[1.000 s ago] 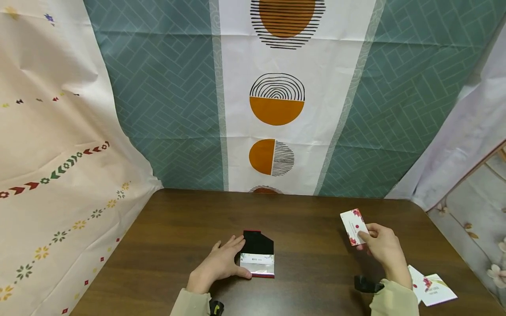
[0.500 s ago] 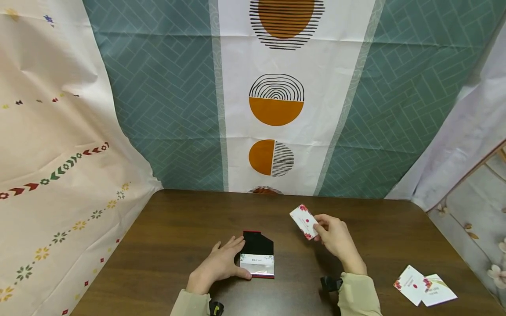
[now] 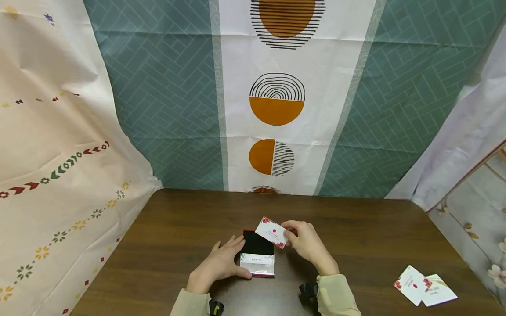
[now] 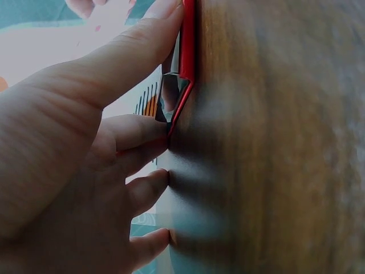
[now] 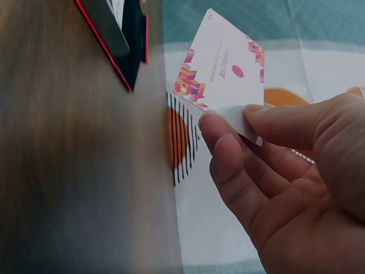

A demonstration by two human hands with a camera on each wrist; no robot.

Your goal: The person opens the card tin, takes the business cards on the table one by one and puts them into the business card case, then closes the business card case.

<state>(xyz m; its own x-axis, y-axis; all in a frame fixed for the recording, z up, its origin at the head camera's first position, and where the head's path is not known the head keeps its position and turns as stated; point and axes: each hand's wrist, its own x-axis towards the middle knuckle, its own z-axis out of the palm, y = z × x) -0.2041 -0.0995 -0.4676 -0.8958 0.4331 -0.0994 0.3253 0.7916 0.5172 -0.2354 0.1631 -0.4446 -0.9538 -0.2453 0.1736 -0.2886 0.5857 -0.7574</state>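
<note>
Pinched between the thumb and fingers of my right hand (image 3: 307,241) is a white business card (image 3: 272,232) with red floral corners. It is tilted and overlaps the upper right of the black card case (image 3: 257,244) in the head view. The case lies with its black flap raised or laid back, showing a red edge, a shiny front and a white card (image 3: 256,259) inside. My left hand (image 3: 223,261) rests spread at the case's left side, thumb at its near edge and index finger by the flap. In the left wrist view the thumb (image 4: 137,48) touches the red edge (image 4: 187,40).
Two overlapping cards, one with red corners (image 3: 410,284) and one with a yellow-green pattern (image 3: 439,290), lie on the right of the brown wooden table (image 3: 178,219). A patterned cloth (image 3: 170,109) hangs behind the table's far edge.
My right hand has carried the business card leftward from the right side to above the case, uncovering the two cards on the right. The left hand and the case have stayed put.
</note>
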